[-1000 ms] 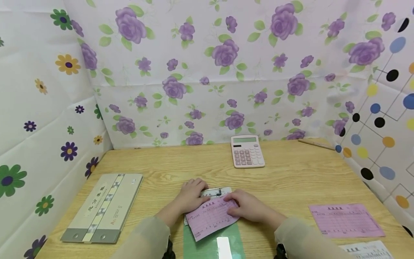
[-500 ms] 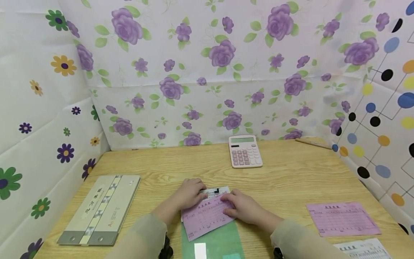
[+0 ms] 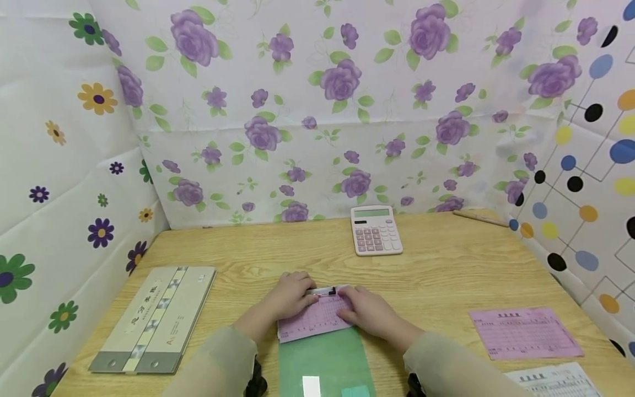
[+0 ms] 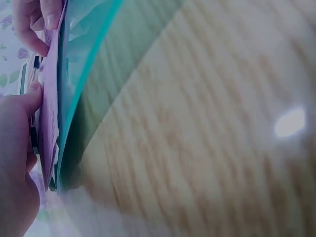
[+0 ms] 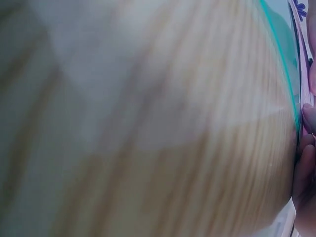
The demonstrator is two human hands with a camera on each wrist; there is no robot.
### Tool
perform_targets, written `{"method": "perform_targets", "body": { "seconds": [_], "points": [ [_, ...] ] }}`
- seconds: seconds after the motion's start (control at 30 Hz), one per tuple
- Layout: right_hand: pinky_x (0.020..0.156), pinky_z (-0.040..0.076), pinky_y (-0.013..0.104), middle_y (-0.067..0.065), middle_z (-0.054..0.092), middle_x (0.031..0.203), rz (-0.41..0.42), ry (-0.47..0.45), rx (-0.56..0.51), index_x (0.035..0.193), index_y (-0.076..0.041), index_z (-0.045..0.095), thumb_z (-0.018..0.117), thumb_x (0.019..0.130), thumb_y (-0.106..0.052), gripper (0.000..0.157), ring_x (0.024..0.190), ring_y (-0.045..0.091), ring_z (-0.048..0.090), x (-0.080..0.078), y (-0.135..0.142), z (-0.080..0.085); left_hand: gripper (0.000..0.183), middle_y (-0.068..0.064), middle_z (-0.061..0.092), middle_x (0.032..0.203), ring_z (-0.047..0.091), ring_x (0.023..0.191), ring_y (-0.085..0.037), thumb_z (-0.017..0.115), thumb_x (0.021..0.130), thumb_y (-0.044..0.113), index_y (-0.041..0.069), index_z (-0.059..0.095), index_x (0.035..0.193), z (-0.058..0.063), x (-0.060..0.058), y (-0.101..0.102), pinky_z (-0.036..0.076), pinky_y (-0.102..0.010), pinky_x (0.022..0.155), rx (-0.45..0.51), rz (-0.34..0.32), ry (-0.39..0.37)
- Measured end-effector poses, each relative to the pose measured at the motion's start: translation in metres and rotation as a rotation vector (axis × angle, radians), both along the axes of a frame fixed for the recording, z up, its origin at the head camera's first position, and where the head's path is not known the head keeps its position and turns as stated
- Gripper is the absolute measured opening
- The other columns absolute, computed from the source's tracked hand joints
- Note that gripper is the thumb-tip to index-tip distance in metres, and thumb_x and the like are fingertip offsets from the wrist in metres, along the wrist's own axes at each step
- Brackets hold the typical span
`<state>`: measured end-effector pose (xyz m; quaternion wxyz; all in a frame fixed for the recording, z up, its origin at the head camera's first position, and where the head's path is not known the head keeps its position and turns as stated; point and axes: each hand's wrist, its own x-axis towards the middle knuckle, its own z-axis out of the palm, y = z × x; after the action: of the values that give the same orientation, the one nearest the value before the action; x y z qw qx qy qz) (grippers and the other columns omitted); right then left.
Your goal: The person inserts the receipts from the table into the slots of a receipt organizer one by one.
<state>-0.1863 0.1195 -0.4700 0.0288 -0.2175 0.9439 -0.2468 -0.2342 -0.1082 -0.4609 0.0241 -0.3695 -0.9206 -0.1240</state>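
Observation:
In front of me on the table lies a green clip folder [image 3: 322, 358] with a metal clip [image 3: 323, 291] across its top. A pink printed form [image 3: 317, 320] lies at a slight slant over its upper part, top edge at the clip. My left hand [image 3: 292, 296] grips the folder's upper left, thumb near the clip, as the left wrist view also shows. With thumb and fingers my right hand [image 3: 368, 313] pinches the form's upper right corner. The right wrist view catches only part of the right hand [image 5: 306, 165] beside the folder's green edge [image 5: 284, 59].
A pink and white calculator [image 3: 377, 230] stands at the back, a thin wooden stick [image 3: 480, 219] right of it. On the left is a grey-beige file book [image 3: 154, 320]. Another pink form [image 3: 526, 333] and a white form [image 3: 555, 380] lie at the right.
The pink form has moved up the folder toward the clip and straightened, its lower edge baring more green. My right hand has shifted slightly up with it; the left stays at the clip.

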Motion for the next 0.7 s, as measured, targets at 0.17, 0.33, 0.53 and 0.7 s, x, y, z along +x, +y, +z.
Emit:
{"method": "perform_targets", "body": {
  "seconds": [0.17,0.33,0.53,0.7],
  "points": [
    [0.080,0.048,0.044,0.011,0.060,0.105,-0.025,-0.007,0.008,0.123,-0.011,0.056,0.065,0.088,-0.037,0.045,0.092,0.026,0.060,-0.0014,-0.0019,0.0000,0.027,-0.002,0.059,0.100,0.055,0.100,-0.022,0.060,0.091,0.032,0.009,0.064,0.105,0.0000,-0.0001,0.0007,0.037,-0.042,0.088,-0.002,0.003,0.010],
    [0.082,0.048,0.045,0.012,0.061,0.108,-0.039,0.007,0.017,0.123,-0.011,0.056,0.064,0.088,-0.039,0.045,0.097,0.028,0.060,-0.0031,-0.0049,-0.0002,0.025,0.000,0.057,0.098,0.054,0.099,-0.020,0.060,0.091,0.031,0.010,0.064,0.104,-0.0012,0.0002,0.0003,0.036,-0.040,0.087,-0.003,0.005,0.020],
    [0.079,0.049,0.045,0.013,0.062,0.106,-0.056,0.025,0.029,0.122,-0.010,0.057,0.065,0.087,-0.038,0.046,0.093,0.029,0.061,-0.0022,-0.0074,-0.0009,0.030,0.000,0.057,0.101,0.053,0.101,-0.020,0.060,0.091,0.034,0.009,0.063,0.107,-0.0030,0.0023,0.0002,0.035,-0.040,0.090,-0.026,0.022,0.026],
    [0.074,0.049,0.043,0.011,0.062,0.101,-0.054,0.030,0.062,0.124,-0.011,0.056,0.065,0.087,-0.039,0.048,0.085,0.026,0.061,0.0013,-0.0058,0.0009,0.035,-0.003,0.056,0.107,0.051,0.102,-0.023,0.060,0.091,0.037,0.009,0.062,0.113,-0.0078,0.0042,-0.0006,0.035,-0.043,0.094,-0.003,0.031,0.004]
  ]
}}
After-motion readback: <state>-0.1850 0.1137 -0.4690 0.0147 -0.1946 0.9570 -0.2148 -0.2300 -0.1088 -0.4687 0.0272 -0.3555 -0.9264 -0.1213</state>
